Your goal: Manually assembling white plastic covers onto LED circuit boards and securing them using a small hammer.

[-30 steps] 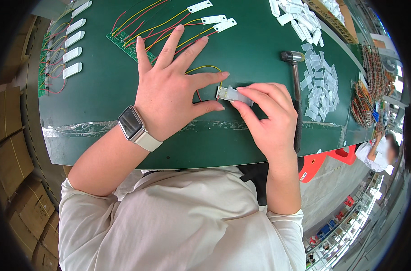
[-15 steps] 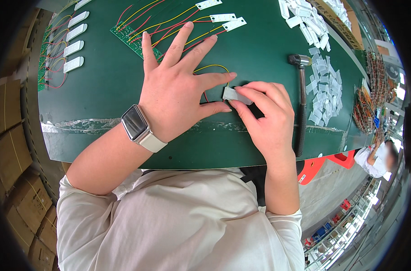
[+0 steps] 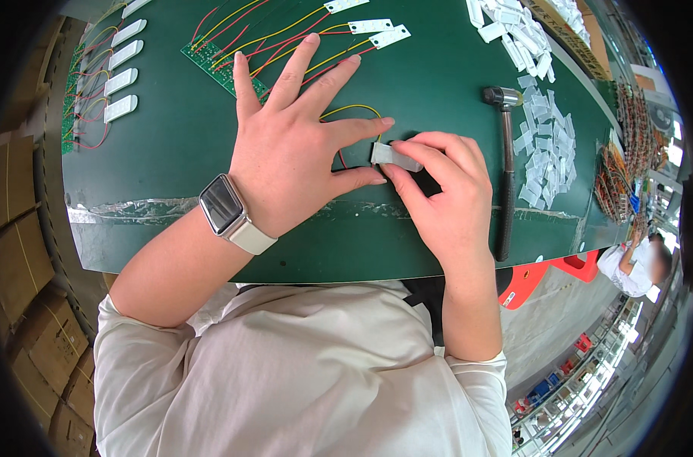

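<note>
Green table unchanged; left hand stays spread, right hand still pinching white piece.

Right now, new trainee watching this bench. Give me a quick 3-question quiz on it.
1. True or false: the left hand lies flat on the green table with fingers spread.
2. The right hand pinches: A) the hammer B) a small white part C) the circuit board
3. Which wrist carries the watch?

Key: 1 true. 2 B. 3 left.
</note>
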`<state>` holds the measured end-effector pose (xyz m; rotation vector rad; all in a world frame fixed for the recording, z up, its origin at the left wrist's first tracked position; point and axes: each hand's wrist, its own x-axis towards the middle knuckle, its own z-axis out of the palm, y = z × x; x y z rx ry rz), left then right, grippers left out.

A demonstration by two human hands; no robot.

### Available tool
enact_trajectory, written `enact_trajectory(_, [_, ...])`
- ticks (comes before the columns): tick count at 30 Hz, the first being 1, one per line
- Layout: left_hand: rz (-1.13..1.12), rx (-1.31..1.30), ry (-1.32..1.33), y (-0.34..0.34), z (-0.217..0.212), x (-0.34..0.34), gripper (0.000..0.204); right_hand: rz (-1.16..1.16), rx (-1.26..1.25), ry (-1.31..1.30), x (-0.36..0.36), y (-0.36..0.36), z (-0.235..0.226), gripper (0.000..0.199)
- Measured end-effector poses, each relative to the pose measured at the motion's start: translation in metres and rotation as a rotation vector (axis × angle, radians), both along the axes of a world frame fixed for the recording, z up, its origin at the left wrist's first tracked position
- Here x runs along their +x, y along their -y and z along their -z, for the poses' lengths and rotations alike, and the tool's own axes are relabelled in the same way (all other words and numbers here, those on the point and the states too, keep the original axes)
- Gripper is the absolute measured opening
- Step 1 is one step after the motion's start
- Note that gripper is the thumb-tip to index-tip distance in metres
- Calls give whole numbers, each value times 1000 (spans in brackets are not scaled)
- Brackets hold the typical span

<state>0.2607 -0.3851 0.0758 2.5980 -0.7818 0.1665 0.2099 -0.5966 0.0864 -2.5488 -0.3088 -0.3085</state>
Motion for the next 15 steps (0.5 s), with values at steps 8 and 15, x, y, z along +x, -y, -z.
enact_trajectory(8, [2,-2,5,0,0,0,56,-8,0,9,-2,2,0,24])
enact_trajectory(15, [10,-4,15,0,1,0,56,-9,7,-6,-1,4,-5,23])
